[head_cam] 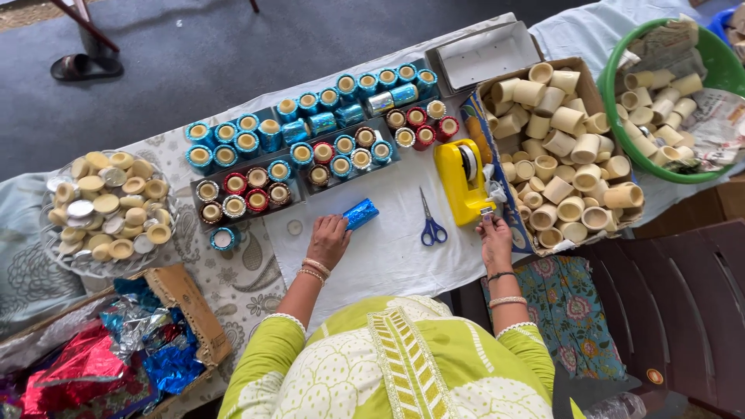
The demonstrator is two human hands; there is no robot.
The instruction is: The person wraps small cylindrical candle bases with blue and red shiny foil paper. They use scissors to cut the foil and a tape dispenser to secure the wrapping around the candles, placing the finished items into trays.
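Blue foil-wrapped cylinder [361,213], one piece just left of the frame's centre, lies tilted on the white cloth [388,248], its glittering wrap bright and crinkled. The left hand [329,239] rests on its lower end, fingers curled loosely over it. One yellow tape dispenser [459,180] stands right of centre; the right hand [494,237] pinches the tape end at its lower edge between narrow fingertips. One pair of blue-handled scissors [431,225] lies between the hands. Two dark trays [299,174] in the middle hold wrapped pieces in blue and red, too many to count surely. One cardboard box [563,147] and one green tub [671,93] at upper right hold bare cream cups.
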